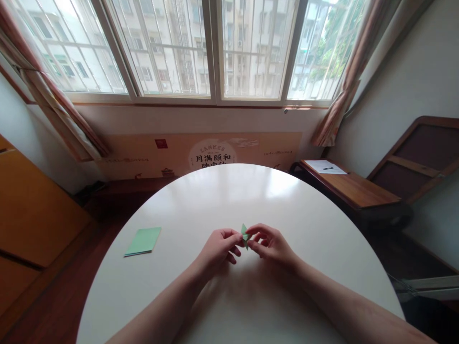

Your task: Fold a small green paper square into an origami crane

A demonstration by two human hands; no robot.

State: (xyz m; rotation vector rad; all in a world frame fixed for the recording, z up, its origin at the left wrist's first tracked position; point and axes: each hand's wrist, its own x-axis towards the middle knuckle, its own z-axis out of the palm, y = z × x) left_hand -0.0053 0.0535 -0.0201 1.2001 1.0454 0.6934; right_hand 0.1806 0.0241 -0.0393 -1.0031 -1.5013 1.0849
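A small piece of folded green paper is held between my two hands above the white round table. Its pointed tips stick out above and below my fingers. My left hand pinches its left side between thumb and forefinger, the other fingers curled loosely. From the right, the thumb and fingertips of my right hand close on the paper's other side. Part of the paper is hidden behind my fingers. A stack of square green paper lies flat on the table, well to the left of my hands.
Beyond the table's far edge a printed banner runs below the window. At the right stands a wooden side table bearing a white sheet and a dark pen. An orange-brown cabinet stands at the left.
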